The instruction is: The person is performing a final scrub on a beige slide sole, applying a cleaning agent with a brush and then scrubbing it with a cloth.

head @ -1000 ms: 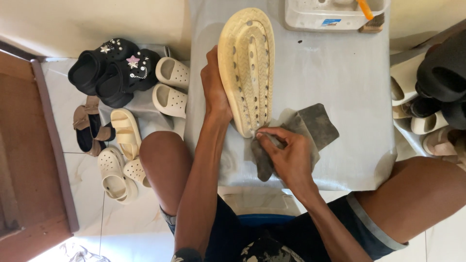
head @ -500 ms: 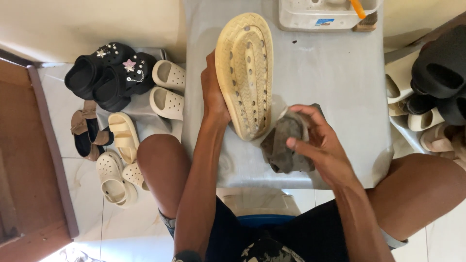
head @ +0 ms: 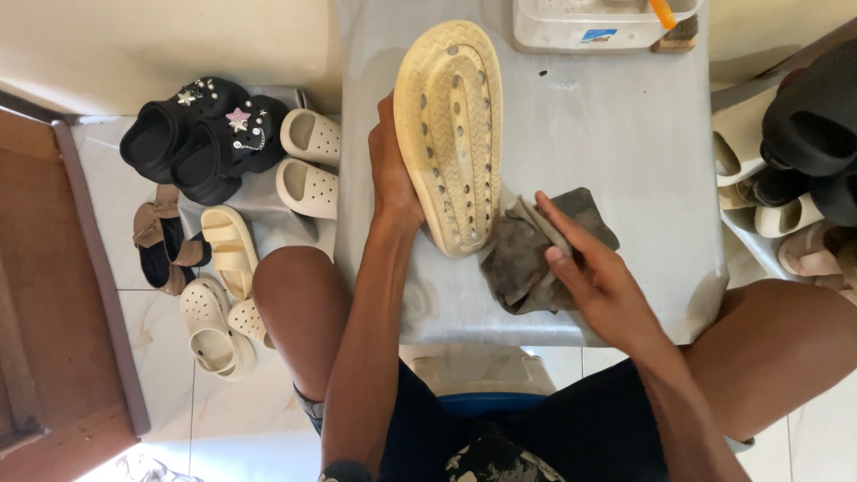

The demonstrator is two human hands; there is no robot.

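A: Head view, go. Left hand?

B: Left hand point(head: 393, 174) wraps the left edge of the cream slipper point(head: 451, 134), fingers tucked behind it, thumb side toward us. Firm clasp. Slipper is sole-up, holes and zigzag tread showing, tilted on its edge on the grey table point(head: 625, 134).

A: Right hand?

B: Right hand point(head: 594, 277) lies on the grey cloth point(head: 536, 254), fingers pinching a fold of it near the slipper's heel end. Cloth is crumpled and sits on the table just right of the slipper's lower end, touching it or nearly so; can't tell which.

A: Where on the table?

B: Slipper runs from the table's middle toward the far end, heel nearest the person. Cloth near the front edge, between the knees.

A: Other stuff?

B: White tray point(head: 603, 22) at the far edge of the table, orange-handled brush point(head: 674, 22) at its right corner. Left on the floor: black clogs point(head: 205, 143) with charms, white slides point(head: 308, 161), brown sandals point(head: 161, 236), cream sandals point(head: 228, 250), cream clogs point(head: 214, 326). Right: a rack with black shoes point(head: 812, 125) and pale slippers. Wooden door point(head: 54, 295) far left.
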